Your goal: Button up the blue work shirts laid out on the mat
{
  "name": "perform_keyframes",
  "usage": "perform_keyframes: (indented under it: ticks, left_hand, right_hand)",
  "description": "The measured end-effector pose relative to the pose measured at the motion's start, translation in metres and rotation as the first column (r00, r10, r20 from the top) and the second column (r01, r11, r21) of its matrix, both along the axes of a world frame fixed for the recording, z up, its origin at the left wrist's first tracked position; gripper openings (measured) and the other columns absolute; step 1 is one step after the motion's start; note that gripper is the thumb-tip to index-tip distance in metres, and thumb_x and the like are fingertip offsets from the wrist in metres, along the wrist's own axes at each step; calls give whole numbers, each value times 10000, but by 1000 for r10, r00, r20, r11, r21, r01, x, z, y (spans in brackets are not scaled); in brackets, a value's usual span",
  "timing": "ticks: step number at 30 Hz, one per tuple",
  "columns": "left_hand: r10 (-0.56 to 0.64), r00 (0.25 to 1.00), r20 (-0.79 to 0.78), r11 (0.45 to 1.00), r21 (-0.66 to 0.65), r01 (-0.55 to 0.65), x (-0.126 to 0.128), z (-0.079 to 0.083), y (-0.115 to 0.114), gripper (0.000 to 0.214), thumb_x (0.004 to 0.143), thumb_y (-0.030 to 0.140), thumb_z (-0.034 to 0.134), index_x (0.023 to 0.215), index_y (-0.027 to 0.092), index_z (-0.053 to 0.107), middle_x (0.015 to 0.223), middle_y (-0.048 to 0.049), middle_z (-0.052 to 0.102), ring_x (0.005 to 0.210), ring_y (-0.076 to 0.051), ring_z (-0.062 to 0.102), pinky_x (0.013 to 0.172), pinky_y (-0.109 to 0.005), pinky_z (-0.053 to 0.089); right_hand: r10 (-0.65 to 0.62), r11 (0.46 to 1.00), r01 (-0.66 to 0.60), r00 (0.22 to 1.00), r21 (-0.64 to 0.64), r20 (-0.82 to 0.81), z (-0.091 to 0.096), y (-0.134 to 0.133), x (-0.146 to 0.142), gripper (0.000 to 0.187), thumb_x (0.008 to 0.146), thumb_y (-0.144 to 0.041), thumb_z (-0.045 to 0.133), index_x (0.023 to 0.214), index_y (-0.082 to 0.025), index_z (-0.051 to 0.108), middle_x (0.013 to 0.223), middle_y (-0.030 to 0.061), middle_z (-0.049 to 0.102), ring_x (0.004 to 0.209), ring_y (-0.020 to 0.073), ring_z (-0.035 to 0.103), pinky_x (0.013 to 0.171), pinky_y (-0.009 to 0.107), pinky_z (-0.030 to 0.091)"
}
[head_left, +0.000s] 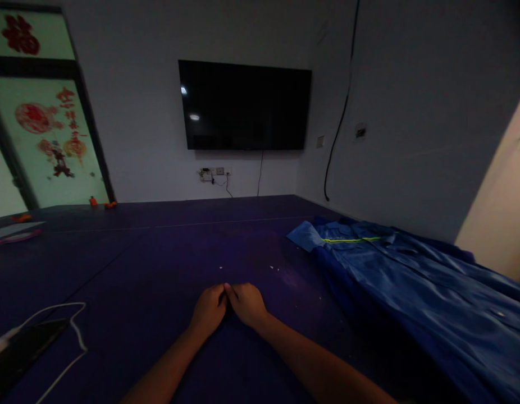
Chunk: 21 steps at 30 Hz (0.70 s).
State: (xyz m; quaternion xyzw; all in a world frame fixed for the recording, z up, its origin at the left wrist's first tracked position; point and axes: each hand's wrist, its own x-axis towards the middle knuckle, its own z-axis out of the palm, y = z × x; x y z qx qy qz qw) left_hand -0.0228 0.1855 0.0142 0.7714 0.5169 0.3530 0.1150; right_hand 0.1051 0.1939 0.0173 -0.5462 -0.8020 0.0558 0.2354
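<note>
My left hand (pixel 210 307) and my right hand (pixel 247 303) meet in the middle of the head view, low over a dark purple tabletop (pixel 167 252). Both are closed, fingers curled inward and thumb tips touching or nearly so. Whatever may lie inside the fingers is hidden. Just beyond the knuckles, a few tiny white bits (pixel 272 267) are scattered on the surface. Nearest on the right lies a blue jacket (pixel 382 275) with a yellow-green stripe, spread out and creased.
A dark phone (pixel 30 350) with a white cable (pixel 77 331) sits at the lower left. Papers (pixel 16 231) lie at the left edge, and small orange things (pixel 94 201) near the far left. A television (pixel 245 106) hangs on the wall; a black cord (pixel 342 120) dangles beside it.
</note>
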Motion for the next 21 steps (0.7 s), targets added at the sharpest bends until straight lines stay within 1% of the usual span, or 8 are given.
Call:
perform_keyframes:
  ticks: [8, 11, 16, 19, 21]
  left_hand:
    - [0, 1000, -3, 1000, -21, 0, -1, 0, 1, 232, 795, 153, 381, 762, 162, 611, 804, -81, 664, 711, -159, 598, 658, -252, 416]
    - [12, 1000, -11, 999, -35, -12, 0, 1, 0, 239, 802, 159, 373, 739, 163, 604, 779, -77, 663, 702, -160, 595, 657, -255, 415]
    - [2, 1000, -7, 1000, -23, -2, -1, 1, 0, 243, 807, 172, 377, 740, 162, 611, 770, -81, 662, 694, -165, 597, 657, -259, 417]
    - [-13, 1000, -11, 1000, -21, 12, 0, 1, 0, 246, 808, 170, 382, 765, 158, 623, 800, -89, 667, 707, -167, 603, 652, -255, 420]
    - [-24, 999, -33, 999, -24, 24, 1, 1, -1, 243, 806, 162, 386, 798, 161, 629, 827, -85, 670, 741, -167, 610, 670, -252, 422]
  right_hand:
    - [1, 1000, -1, 1000, -5, 21, 3, -2, 0, 579, 921, -446, 180, 740, -173, 658, 736, 79, 684, 659, 151, 633, 547, 209, 368]
    - [1, 1000, -1, 1000, -9, 20, 4, -3, 0, 576, 919, -450, 185, 734, -175, 657, 734, 76, 684, 662, 151, 634, 558, 210, 372]
    - [-8, 1000, 9, 1000, -29, 23, 5, -4, 0, 567, 917, -445, 197, 738, -177, 663, 734, 72, 684, 669, 153, 633, 562, 213, 374]
    - [13, 1000, -12, 999, -15, 50, 9, -4, 2, 539, 914, -437, 219, 747, -180, 663, 738, 65, 681, 678, 153, 629, 572, 213, 375]
    - [-5, 1000, 4, 997, 15, 77, 16, 0, 7, 498, 909, -429, 249, 763, -183, 657, 760, 65, 678, 704, 156, 623, 590, 215, 379]
